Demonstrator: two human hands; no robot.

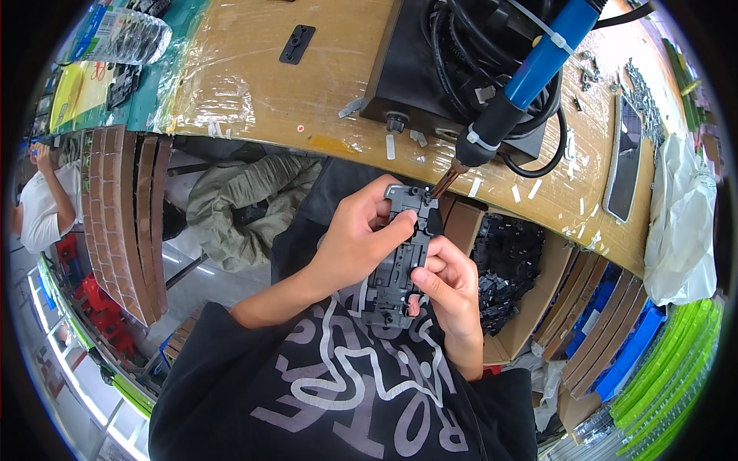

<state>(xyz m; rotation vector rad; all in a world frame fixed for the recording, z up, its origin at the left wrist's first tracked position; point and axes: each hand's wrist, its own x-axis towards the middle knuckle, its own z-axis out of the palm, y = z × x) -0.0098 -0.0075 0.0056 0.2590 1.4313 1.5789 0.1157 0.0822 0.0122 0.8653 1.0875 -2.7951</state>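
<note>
A long black molded plastic part (398, 265) with clips and slots along it is held upright before my chest. My left hand (364, 234) grips its upper left side, the thumb pressed onto its face. Lower down, my right hand (448, 284) closes round the right edge, with a fingertip showing near the part's bottom. A blue and black soldering iron (513, 92) slants down from the upper right. Its copper-coloured tip (448, 180) points at the part's top right corner; whether they touch I cannot tell.
A black box with a knob (397, 121) and coiled cables stands on the table (254, 69). A flat black plate (297, 44) lies left of it, a phone (623, 157) to the right. Below the edge, a carton (507, 349) holds many black parts. Another person (50, 196) is at far left.
</note>
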